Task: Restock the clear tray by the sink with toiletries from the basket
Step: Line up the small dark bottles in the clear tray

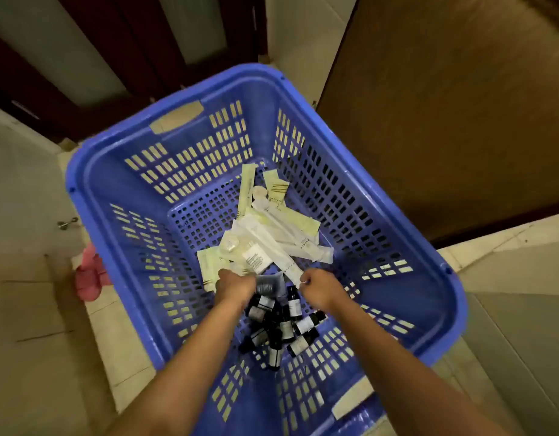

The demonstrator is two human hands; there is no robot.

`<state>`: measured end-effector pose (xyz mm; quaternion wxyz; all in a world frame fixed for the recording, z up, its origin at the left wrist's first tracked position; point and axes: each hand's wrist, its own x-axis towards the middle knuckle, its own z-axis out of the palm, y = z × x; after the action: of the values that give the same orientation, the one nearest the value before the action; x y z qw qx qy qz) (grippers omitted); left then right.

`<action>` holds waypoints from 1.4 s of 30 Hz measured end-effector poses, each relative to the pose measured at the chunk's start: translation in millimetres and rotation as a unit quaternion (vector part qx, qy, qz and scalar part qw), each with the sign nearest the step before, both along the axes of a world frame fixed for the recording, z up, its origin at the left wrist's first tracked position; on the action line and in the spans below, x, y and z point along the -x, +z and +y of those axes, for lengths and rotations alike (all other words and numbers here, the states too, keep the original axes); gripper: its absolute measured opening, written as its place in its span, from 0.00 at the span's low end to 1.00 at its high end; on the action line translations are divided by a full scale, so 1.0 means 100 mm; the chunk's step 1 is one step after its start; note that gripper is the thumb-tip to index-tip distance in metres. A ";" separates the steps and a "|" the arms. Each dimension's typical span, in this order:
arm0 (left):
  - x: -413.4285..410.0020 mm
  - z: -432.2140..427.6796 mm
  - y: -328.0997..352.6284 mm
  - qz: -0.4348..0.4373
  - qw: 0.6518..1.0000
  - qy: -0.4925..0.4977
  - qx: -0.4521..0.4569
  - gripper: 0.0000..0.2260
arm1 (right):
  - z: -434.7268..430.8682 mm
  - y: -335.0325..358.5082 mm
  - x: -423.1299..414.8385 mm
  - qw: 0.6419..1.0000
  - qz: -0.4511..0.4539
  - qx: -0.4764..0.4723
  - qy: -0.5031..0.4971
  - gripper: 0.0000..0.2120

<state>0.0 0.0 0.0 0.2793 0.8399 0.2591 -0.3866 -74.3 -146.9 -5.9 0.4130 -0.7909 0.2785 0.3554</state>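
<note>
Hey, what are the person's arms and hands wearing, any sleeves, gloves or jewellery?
Nothing visible: the left hand and right hand are ungloved, and both forearms are bare up to the frame edge, with no sleeves, watch or bracelets. Rings cannot be made out.

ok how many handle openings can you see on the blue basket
2: one handle opening sits in the far rim of the blue slatted plastic basket, at upper left. The other is in the near rim, at lower right. Neither looks hidden.

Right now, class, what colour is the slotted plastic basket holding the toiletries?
Blue: the slotted plastic basket shows best in the head view.
</note>
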 end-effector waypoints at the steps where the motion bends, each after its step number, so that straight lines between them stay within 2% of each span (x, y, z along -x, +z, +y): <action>1: 0.03 -0.03 -0.12 -0.002 1.000 0.027 -0.014 0.24 | 0.02 -0.11 -0.02 1.000 0.012 0.006 -0.022 0.14; 4: 0.19 -0.05 -0.47 0.048 0.993 0.065 -0.086 0.23 | 0.11 -0.43 -0.03 0.995 0.072 0.049 -0.039 0.03; 6: 0.35 -0.07 -0.55 0.100 0.990 0.007 -0.099 0.25 | 0.21 -0.59 0.02 0.992 0.110 0.053 -0.041 0.12; 8: 0.46 -0.07 -0.63 0.117 0.986 -0.030 -0.119 0.26 | 0.29 -0.72 0.05 0.991 0.113 0.054 -0.047 0.06; 10: 0.52 -0.08 -0.70 0.139 0.982 -0.011 -0.131 0.27 | 0.35 -0.82 0.06 0.990 0.112 0.059 -0.058 0.10; 16: 0.60 -0.10 -0.77 0.071 0.987 0.013 -0.142 0.30 | 0.44 -0.92 0.11 0.987 0.117 0.111 -0.027 0.17; 24: 0.53 -0.09 -0.97 0.064 0.987 -0.020 -0.144 0.29 | 0.40 -0.99 0.12 0.988 0.097 0.118 0.001 0.19; 31: 0.49 -0.17 -0.97 0.055 0.986 0.077 -0.135 0.25 | 0.39 -0.99 0.06 0.989 0.097 0.073 -0.082 0.11; 36: 0.51 -0.21 -0.89 0.032 0.985 0.096 -0.136 0.23 | 0.35 -0.91 0.05 0.991 0.070 0.049 -0.104 0.15; 40: 0.51 -0.18 -0.78 0.035 0.985 0.127 -0.115 0.23 | 0.24 -0.82 0.05 0.978 0.076 0.012 -0.193 0.17; 42: 0.49 -0.20 -0.69 0.013 0.983 0.166 -0.073 0.23 | 0.19 -0.73 0.05 0.954 0.082 -0.020 -0.286 0.17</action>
<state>-49.3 -19.9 -69.0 0.2746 0.7980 0.4260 -0.3261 -79.6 -127.9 -78.7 0.4889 -0.6378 0.5189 0.2912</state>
